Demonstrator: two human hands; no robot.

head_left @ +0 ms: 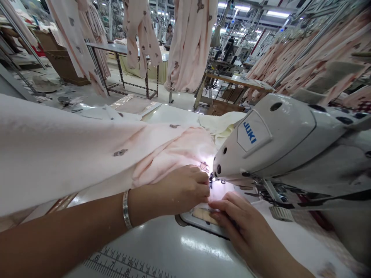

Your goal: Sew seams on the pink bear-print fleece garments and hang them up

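Note:
Pale pink fleece fabric (185, 144) with small printed bears lies across the sewing machine table and runs under the needle area. The white JUKI sewing machine (278, 135) stands at the right, its lamp lighting the work. Right beside the needle, my left hand (185, 189) has its fingers curled closed on the fabric. My right hand (240, 216) pinches the fabric's near edge between thumb and fingers, just in front of the needle. The exact edge under the fingertips is partly hidden. A silver bracelet (126, 210) circles my left wrist.
A printed ruler (124, 266) marks the table's (162, 247) near side. More pink fabric (313, 239) hangs down at the right, below the machine head. Bear-print pieces (191, 46) hang beyond the table. A metal-legged table (116, 48) and a distant person (169, 36) are behind.

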